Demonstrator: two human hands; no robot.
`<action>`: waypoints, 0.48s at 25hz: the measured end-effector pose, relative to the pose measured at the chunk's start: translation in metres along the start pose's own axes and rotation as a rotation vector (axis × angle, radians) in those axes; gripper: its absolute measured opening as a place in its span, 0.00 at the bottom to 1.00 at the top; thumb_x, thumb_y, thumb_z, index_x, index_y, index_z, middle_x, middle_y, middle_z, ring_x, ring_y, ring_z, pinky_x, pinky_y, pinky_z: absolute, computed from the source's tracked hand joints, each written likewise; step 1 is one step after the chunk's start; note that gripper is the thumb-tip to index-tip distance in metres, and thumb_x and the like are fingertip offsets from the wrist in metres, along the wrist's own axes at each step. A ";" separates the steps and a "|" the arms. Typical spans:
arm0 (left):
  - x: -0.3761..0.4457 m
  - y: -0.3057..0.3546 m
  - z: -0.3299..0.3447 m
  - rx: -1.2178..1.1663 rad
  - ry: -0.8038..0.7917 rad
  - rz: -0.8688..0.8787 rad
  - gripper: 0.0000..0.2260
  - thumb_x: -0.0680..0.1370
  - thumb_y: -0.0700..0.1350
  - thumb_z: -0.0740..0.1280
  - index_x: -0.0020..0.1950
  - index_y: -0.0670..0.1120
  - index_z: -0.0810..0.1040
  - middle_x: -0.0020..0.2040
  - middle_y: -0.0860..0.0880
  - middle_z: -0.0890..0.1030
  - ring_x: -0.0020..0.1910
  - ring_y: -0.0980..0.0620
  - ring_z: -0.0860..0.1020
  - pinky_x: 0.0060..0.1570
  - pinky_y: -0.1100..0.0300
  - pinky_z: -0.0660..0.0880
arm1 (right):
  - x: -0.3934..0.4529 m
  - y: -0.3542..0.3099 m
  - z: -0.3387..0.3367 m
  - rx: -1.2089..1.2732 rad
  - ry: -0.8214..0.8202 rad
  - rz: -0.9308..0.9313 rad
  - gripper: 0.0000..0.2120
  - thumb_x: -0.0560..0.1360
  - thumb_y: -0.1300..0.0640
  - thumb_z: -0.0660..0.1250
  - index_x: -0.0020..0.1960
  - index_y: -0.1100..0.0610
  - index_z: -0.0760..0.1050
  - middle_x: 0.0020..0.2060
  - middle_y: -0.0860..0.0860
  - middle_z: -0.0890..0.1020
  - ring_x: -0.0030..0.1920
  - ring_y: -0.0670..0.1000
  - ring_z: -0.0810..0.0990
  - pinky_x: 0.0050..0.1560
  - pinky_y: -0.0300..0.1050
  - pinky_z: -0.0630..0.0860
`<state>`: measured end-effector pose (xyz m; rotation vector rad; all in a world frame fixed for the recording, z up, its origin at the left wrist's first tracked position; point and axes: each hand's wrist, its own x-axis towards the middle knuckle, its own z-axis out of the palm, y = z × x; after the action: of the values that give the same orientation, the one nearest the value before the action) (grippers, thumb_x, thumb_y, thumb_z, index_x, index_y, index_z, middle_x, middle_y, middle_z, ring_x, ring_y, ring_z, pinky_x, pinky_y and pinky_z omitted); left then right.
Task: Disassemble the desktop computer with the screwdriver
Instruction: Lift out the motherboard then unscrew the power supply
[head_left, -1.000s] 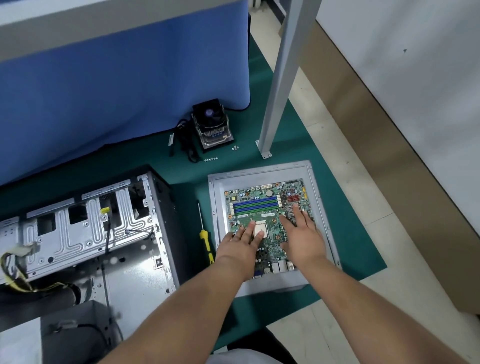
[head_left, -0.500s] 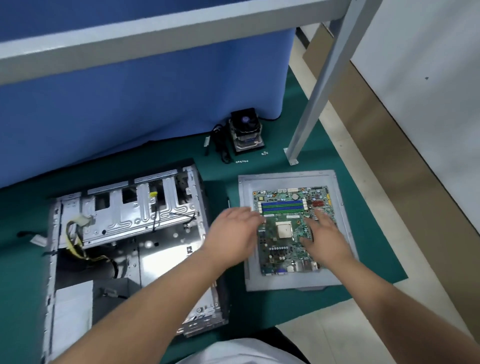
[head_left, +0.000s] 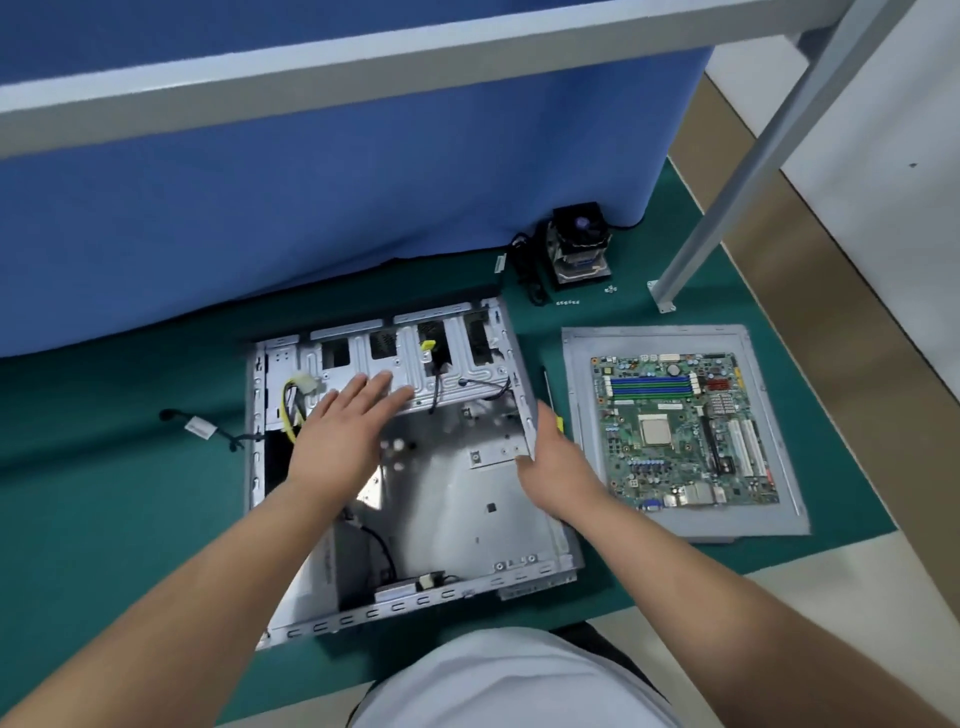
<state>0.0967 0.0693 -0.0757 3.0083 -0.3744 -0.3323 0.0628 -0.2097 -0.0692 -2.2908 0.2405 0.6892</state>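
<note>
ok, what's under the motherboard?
The motherboard lies flat on a grey metal panel, whose border shows all round it, on the green mat. The panel under the board is covered.
</note>
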 end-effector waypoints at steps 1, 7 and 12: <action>0.003 -0.003 0.000 0.022 0.012 0.018 0.39 0.79 0.33 0.63 0.82 0.63 0.55 0.84 0.55 0.53 0.83 0.49 0.52 0.81 0.48 0.52 | -0.002 -0.002 0.003 -0.005 0.027 0.022 0.38 0.80 0.64 0.60 0.82 0.50 0.43 0.51 0.55 0.80 0.44 0.56 0.81 0.43 0.50 0.81; 0.015 -0.022 -0.005 0.199 -0.038 0.085 0.49 0.77 0.31 0.64 0.82 0.66 0.38 0.85 0.53 0.42 0.84 0.44 0.47 0.80 0.47 0.53 | -0.003 -0.008 0.008 -0.029 0.118 0.060 0.38 0.77 0.70 0.58 0.82 0.52 0.48 0.40 0.49 0.74 0.36 0.50 0.76 0.28 0.42 0.66; 0.017 -0.021 -0.007 0.293 -0.082 0.095 0.49 0.79 0.36 0.68 0.81 0.62 0.34 0.85 0.49 0.42 0.83 0.39 0.48 0.79 0.45 0.57 | -0.001 -0.011 0.007 -0.011 0.126 0.069 0.39 0.76 0.71 0.57 0.82 0.50 0.51 0.48 0.57 0.80 0.40 0.57 0.81 0.37 0.50 0.80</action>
<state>0.1188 0.0860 -0.0752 3.2519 -0.6223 -0.4290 0.0624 -0.1969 -0.0664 -2.3489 0.3777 0.5828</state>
